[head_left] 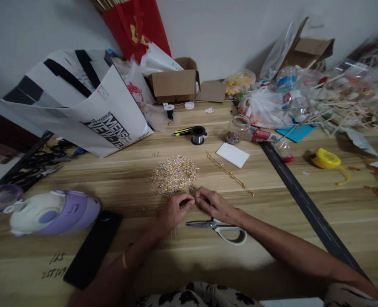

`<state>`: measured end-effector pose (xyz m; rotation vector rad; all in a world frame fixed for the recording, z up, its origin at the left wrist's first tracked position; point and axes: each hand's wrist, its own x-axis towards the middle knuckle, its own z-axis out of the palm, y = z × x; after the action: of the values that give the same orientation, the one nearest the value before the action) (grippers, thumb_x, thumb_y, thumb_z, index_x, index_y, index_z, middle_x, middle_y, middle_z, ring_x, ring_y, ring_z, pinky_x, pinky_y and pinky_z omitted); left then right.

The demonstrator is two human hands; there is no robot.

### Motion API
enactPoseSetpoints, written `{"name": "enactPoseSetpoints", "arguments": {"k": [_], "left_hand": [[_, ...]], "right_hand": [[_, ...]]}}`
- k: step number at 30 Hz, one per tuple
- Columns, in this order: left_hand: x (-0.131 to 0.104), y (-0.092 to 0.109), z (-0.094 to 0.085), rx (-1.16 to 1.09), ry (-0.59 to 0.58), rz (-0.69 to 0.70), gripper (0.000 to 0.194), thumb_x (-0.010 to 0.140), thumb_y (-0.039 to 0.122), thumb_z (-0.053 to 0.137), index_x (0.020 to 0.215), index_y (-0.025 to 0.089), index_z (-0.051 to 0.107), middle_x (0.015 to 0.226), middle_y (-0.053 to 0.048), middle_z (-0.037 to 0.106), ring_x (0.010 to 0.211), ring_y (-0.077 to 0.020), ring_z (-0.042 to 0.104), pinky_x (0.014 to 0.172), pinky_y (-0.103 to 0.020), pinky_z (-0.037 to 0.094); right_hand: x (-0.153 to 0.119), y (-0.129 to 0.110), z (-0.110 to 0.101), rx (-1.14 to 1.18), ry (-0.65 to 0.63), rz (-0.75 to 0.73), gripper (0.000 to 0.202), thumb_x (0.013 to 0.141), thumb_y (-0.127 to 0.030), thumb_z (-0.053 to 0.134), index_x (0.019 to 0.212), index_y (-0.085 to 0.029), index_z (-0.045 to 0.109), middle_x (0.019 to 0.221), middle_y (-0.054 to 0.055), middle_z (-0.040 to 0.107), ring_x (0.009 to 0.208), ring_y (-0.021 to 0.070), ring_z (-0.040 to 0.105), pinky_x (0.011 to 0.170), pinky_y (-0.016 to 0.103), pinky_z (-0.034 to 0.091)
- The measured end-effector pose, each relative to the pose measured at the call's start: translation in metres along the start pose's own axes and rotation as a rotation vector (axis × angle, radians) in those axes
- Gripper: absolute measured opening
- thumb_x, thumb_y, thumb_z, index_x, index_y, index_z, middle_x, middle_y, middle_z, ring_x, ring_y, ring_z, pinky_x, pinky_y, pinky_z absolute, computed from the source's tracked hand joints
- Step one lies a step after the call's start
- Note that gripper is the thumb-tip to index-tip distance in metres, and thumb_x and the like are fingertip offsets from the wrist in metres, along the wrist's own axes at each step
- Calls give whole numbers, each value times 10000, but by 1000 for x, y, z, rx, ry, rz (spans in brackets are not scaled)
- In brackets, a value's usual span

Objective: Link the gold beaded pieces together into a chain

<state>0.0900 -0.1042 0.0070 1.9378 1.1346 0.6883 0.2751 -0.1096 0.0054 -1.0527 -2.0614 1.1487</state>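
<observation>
My left hand (pixel 177 209) and my right hand (pixel 212 201) meet fingertip to fingertip just in front of a pile of gold and clear beaded wire (pixel 173 175). Both have thumb and forefinger pinched together; whatever lies between them is too small to make out. Under my right wrist, scissors (pixel 230 232) with white handles lie with blades pointing left. A thin gold beaded strand (pixel 229 171) stretches across the table to the right of the pile. Behind the pile stands a spool of silvery wire (pixel 198 135).
At left are a purple and white bottle (pixel 70 212), a black phone (pixel 93 249) and several pliers (pixel 44 170). Toward the back stand a paper bag (pixel 89 115), a cardboard box (pixel 174 83) and a bead jar (pixel 238 128). A white card (pixel 232 154) and yellow tape measure (pixel 325 158) lie rightward.
</observation>
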Motion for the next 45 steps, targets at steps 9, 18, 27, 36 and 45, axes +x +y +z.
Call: {"name": "enactPoseSetpoints", "arguments": {"k": [9, 18, 27, 36, 45], "left_hand": [[2, 1, -1, -45, -3, -19, 92, 766, 191, 599, 733, 157, 678, 734, -41, 676, 723, -158, 593, 691, -261, 440], [3, -4, 2, -116, -11, -49, 85, 753, 183, 589, 710, 147, 652, 701, -27, 660, 663, -138, 585, 636, -233, 440], [3, 0, 0, -50, -23, -23, 111, 756, 175, 569, 667, 162, 633, 684, -14, 652, 662, -140, 563, 645, -233, 415], [4, -8, 2, -75, -21, -20, 132, 788, 192, 557, 698, 158, 646, 709, -19, 665, 684, -141, 580, 667, -234, 418], [4, -6, 1, -86, -39, -39, 108, 768, 186, 568, 700, 147, 643, 696, -26, 648, 669, -139, 563, 639, -233, 411]], "right_hand": [[0, 1, 3, 19, 8, 4, 157, 947, -274, 362, 869, -179, 460, 652, -39, 472, 557, 93, 406, 577, 204, 328], [0, -3, 3, -18, -4, 8, 157, 950, -272, 348, 858, -189, 445, 659, -35, 470, 569, 100, 416, 572, 207, 336], [0, -5, 2, -48, 5, -6, 152, 947, -258, 348, 860, -187, 450, 683, -24, 475, 590, 104, 430, 587, 210, 349], [0, -3, 3, -21, 3, 14, 147, 945, -264, 360, 869, -183, 455, 685, -29, 467, 591, 100, 426, 582, 205, 341], [1, -2, 3, -24, -1, 7, 138, 941, -250, 374, 871, -177, 467, 719, -20, 485, 627, 100, 439, 610, 205, 345]]}}
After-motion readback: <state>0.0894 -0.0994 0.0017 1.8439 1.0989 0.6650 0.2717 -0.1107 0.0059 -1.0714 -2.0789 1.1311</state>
